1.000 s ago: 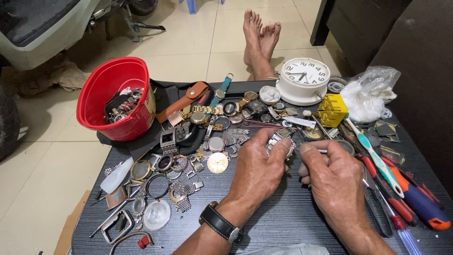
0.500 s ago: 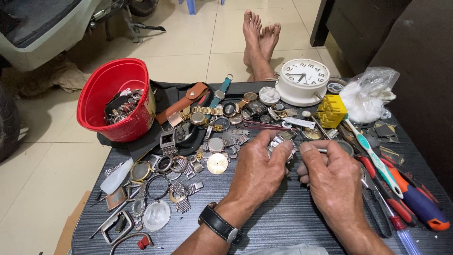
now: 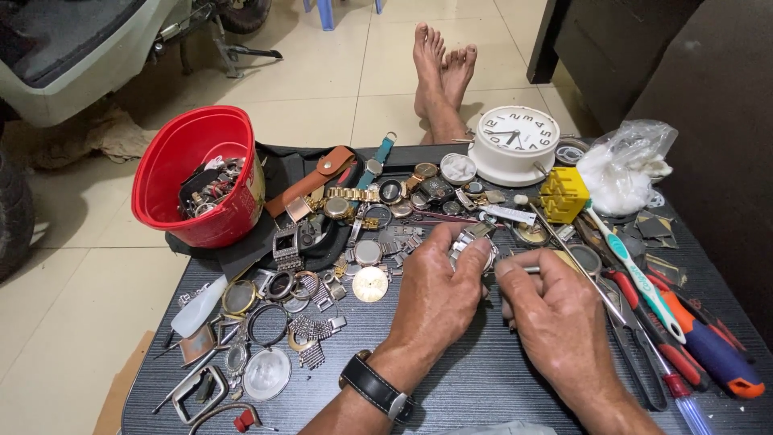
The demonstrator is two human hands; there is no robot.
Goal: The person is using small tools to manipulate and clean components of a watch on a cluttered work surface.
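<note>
Watch-repair spot on a tiled floor — watch parts (image 3: 322, 242), screwdrivers (image 3: 708, 346), bare feet (image 3: 441, 68)

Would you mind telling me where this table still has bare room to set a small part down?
The near edge of the table is bare between the left hand and right hand. Left of the left wrist, up to the metal bracelet links, is also free. The watch pile and the tools at right are crowded.

Table (image 3: 499, 387): dark, matt, finely ribbed surface. Bucket (image 3: 193, 173): glossy red plastic. Watch case (image 3: 473, 242) in left hand (image 3: 439, 302): polished silvery metal. Thin tool (image 3: 523, 269) in right hand (image 3: 555, 318): bright metal. Wrist strap (image 3: 374, 388): black leather, smooth. Clock (image 3: 515, 141): white plastic, smooth. Bag (image 3: 624, 165): clear crinkled plastic film.
</note>
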